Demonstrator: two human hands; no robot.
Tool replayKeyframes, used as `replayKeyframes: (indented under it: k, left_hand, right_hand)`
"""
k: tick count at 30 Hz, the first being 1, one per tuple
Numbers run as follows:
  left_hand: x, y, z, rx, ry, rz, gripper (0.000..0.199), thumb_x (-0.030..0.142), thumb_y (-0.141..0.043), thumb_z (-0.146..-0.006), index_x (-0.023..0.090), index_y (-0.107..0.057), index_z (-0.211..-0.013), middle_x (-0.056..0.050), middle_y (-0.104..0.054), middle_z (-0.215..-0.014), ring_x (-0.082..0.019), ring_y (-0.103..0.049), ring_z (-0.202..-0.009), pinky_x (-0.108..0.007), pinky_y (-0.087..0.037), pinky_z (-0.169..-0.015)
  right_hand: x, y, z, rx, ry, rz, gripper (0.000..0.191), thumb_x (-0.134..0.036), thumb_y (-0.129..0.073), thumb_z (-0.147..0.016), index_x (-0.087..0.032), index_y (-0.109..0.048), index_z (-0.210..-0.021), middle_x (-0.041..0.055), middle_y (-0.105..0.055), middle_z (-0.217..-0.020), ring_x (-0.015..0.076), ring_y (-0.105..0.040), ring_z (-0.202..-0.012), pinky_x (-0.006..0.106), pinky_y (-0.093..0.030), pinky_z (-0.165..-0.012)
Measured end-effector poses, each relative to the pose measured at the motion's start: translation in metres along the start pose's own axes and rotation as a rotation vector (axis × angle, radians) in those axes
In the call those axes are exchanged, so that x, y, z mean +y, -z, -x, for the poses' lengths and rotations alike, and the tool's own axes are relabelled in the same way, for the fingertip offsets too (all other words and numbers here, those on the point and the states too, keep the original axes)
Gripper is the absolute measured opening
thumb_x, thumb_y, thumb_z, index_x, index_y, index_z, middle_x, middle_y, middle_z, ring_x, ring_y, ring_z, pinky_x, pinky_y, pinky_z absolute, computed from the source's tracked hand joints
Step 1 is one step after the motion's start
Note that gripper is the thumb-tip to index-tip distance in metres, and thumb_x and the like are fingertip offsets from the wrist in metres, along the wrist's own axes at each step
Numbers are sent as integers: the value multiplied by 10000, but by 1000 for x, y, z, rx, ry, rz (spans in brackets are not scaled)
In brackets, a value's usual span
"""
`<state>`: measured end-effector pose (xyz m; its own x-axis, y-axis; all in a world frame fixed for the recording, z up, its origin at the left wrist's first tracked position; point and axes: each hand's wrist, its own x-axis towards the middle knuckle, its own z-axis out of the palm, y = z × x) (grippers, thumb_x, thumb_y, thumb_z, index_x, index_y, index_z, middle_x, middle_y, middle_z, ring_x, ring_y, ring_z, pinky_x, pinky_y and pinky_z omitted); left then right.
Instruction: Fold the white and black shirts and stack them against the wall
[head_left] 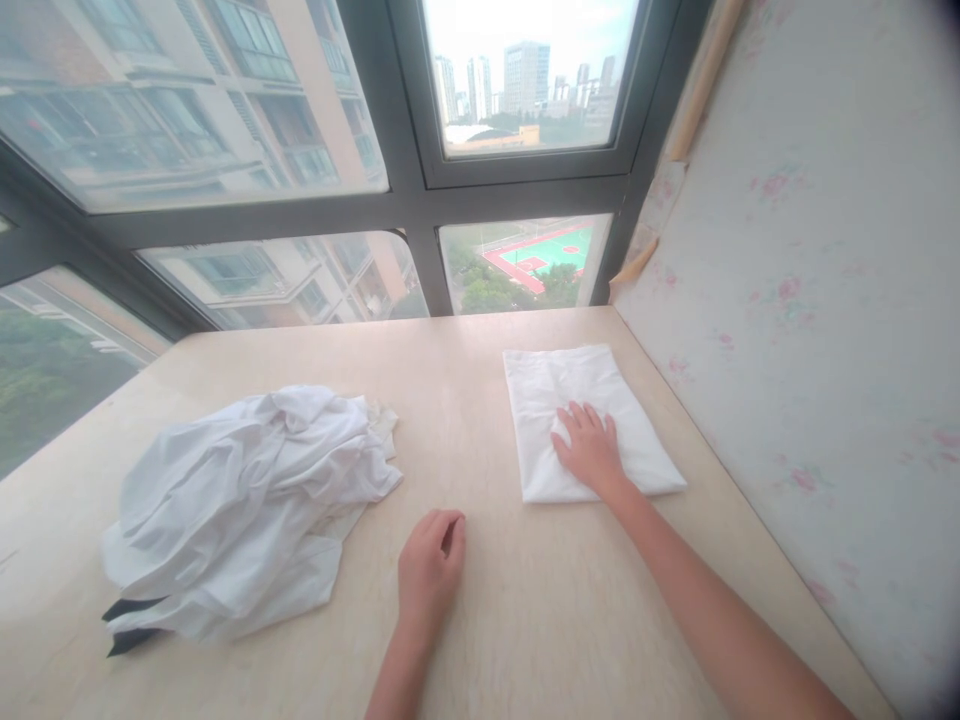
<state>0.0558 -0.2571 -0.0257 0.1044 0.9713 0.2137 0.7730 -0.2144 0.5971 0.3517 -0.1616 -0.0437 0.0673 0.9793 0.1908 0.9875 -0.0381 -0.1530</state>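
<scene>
A white cloth, folded into a flat four-sided shape (547,390), lies on the right part of the pale sill (480,620). My right hand (589,445) rests on it with the fingers spread. My left hand (433,560) is on the sill between the two lots of cloth, touching neither; its fingers are curled in and nothing shows in them. To the left lies a crumpled heap of white cloth (247,500), with black strips (135,640) sticking out at its lower left corner.
Dark window frames (300,222) border the sill at the back and left. A wall with flowered paper (795,330) rises along the right side, its edge peeling near the window. Buildings and a sports court show through the glass.
</scene>
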Motion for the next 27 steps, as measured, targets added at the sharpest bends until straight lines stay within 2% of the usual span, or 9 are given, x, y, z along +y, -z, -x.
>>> replayKeyframes:
  k: [9,17,27]
  left_hand:
    - [0,1,-1,-22,9,-2,258,347,-452,-986,202,-645,-894,-36,-670,-867,-179,-614,-796,-303,-456,-731]
    - [1,1,-3,-3,2,-12,263,349,-459,-976,203,-654,-877,-37,-676,-838,-175,-624,-758,-289,-468,-698]
    - [1,1,-3,-8,21,4,251,346,-466,-974,206,-653,-883,-33,-680,-842,-174,-623,-757,-287,-462,-703]
  right_hand:
    - [33,-9,-53,6,-95,16,511,-429,-367,-978,-216,-514,-1418,94,-430,-1534,308,-325,-1406,566,-191,-1147]
    - [61,-14,-100,-11,-88,0,514,-441,-353,-974,-221,-508,-1412,98,-437,-1525,301,-334,-1390,567,-209,-1138]
    - [83,-20,-132,-17,-69,15,516,-433,-350,-977,-211,-501,-1418,105,-429,-1530,292,-340,-1387,558,-218,-1137]
